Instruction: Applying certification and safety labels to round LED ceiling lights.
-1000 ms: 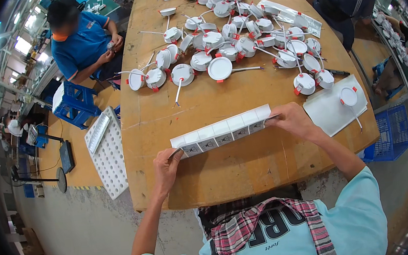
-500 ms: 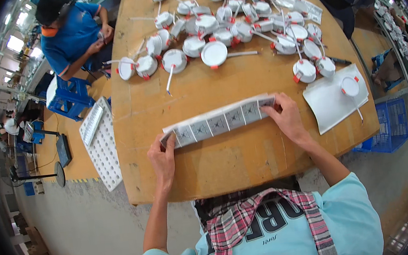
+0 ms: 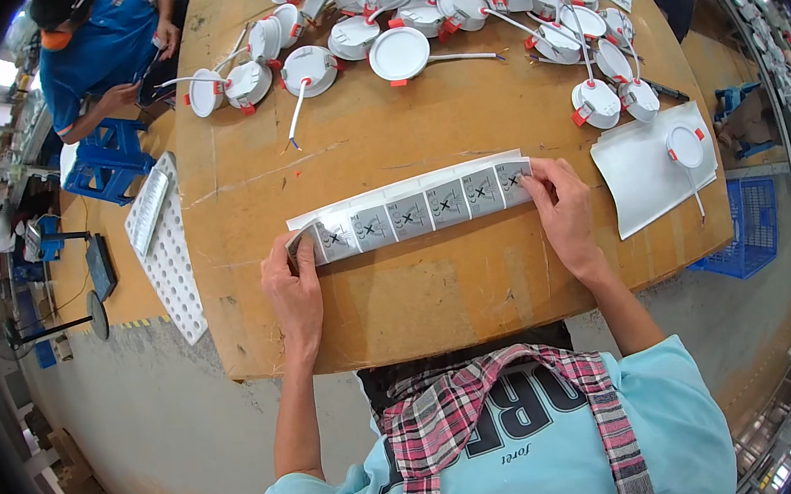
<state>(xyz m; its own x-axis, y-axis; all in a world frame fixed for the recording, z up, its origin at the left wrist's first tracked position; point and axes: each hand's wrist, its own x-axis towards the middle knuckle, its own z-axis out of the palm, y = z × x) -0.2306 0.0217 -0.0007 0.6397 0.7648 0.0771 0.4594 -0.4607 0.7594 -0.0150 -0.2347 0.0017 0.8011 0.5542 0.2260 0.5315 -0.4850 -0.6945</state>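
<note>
A strip of silver-grey square labels [image 3: 414, 208] on white backing stretches between my hands, just over the brown table. My left hand [image 3: 292, 292] pinches its left end, thumb on top, where the strip curls up slightly. At the right end, the thumb and fingers of my right hand [image 3: 566, 215] are closed on the strip. Behind it, white backing shows along the far edge. Beyond the strip lies a pile of round white downlights [image 3: 399, 54] with red clips and white cables.
On the right, a single downlight [image 3: 684, 147] rests on white sheets [image 3: 634, 178], with a dark pen [image 3: 668, 91] beyond. A perforated white tray [image 3: 172, 280] stands left of the table [image 3: 403, 314]. A blue crate [image 3: 743, 234] sits below right. A co-worker in blue [image 3: 104, 46] sits far left.
The view has shifted, so the table and downlights sit higher and further left. Both hands still hold the strip, whose printed faces now show more plainly.
</note>
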